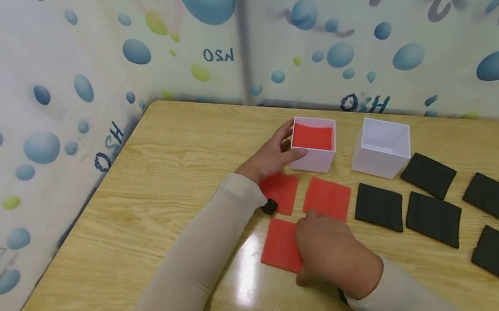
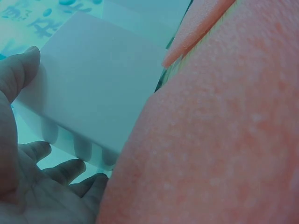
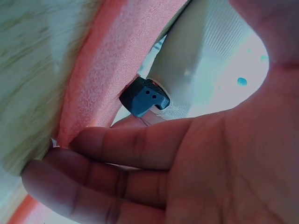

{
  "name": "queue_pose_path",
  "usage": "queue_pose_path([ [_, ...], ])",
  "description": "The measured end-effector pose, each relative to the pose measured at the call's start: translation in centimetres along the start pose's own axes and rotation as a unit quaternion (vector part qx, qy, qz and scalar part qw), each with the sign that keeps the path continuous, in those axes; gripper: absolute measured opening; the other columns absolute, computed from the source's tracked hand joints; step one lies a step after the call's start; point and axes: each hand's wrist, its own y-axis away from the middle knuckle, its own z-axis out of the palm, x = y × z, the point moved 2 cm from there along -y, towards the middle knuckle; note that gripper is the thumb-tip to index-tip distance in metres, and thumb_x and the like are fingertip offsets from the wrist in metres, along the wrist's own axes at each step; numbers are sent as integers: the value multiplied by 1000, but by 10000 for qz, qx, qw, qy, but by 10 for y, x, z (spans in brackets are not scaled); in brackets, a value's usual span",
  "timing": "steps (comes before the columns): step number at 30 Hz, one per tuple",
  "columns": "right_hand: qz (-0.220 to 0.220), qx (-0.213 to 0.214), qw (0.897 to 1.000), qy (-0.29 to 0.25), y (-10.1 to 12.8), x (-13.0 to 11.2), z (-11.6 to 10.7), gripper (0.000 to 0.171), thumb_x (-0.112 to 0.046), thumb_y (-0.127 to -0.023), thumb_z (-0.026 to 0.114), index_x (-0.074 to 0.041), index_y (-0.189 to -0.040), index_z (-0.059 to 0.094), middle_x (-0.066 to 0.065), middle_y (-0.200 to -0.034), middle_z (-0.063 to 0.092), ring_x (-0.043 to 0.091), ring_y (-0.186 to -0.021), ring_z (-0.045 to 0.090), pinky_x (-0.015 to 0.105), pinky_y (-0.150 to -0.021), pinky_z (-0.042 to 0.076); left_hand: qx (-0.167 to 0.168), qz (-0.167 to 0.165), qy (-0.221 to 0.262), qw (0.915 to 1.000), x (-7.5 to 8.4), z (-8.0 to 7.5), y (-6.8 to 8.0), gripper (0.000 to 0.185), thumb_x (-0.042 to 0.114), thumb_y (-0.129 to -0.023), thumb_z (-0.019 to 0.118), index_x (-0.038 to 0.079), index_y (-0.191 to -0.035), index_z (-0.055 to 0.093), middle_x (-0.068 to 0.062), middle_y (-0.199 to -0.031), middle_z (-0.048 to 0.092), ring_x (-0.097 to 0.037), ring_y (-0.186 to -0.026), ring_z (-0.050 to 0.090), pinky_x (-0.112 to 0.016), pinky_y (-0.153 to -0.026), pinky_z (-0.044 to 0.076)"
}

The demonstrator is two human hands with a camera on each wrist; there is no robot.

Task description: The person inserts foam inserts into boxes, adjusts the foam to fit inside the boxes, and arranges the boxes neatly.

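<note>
My left hand [image 1: 271, 153] holds a white open-topped box [image 1: 311, 160] at its left side. The thumb lies along the front wall, and the fingers reach round behind it. Inside the box a red foam sheet [image 1: 312, 137] shows. Over the right part of another red foam sheet [image 1: 282, 243] on the table is my right hand [image 1: 332, 251]. In the right wrist view its fingertips [image 3: 88, 140] meet the edge of that sheet [image 3: 100, 79]; the head view has the thumb at the near edge. Two more red sheets lie between the hands: one [image 1: 284, 195] beside my left wrist, one [image 1: 328, 197] beyond my right fingers.
A second white box [image 1: 376, 162], its inside showing bare, stands right of the first. Several black foam sheets [image 1: 379, 207] lie spread across the right of the wooden table [image 1: 151, 194]. A patterned wall covering [image 1: 267, 40] rises behind the table and along its left.
</note>
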Motion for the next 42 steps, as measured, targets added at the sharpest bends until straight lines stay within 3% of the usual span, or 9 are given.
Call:
queue_pose_path([
  [12,-154,208,9996,138,4,-1,0,62,-31,-68,93,5,-110,66,14,-98,59,24,-79,56,41,-65,58,-26,-23,21,10000,0,0,2,93,32,-98,75,44,-168,14,6,-175,22,-27,-160,27,-52,-124,36],
  [23,-198,209,9990,-341,7,4,-4,60,-25,-68,92,2,-113,63,9,-96,60,22,-77,57,40,-60,55,23,13,3,10000,0,0,1,93,32,-98,76,46,-167,16,8,-174,24,-27,-159,28,-52,-124,36],
  [33,-198,180,9989,-382,12,13,-12,68,-23,-69,93,3,-123,61,4,-95,62,20,-80,58,40,-72,57,-29,48,68,10000,-1,1,-1,93,32,-98,76,46,-167,16,8,-173,24,-27,-159,27,-51,-124,37],
  [38,-279,102,9986,-440,10,18,-17,87,-26,-68,96,6,-138,55,7,-109,66,20,-89,59,42,-82,59,-61,67,105,9999,-2,0,-1,93,33,-98,76,45,-168,15,7,-174,24,-28,-160,26,-52,-125,35],
  [42,-219,-91,9977,-640,8,24,-20,87,-26,-68,96,2,-139,53,5,-108,65,20,-90,59,41,-82,58,-91,115,60,9999,-3,-1,-2,93,34,-98,75,42,-168,14,4,-175,22,-29,-160,25,-52,-126,33],
])
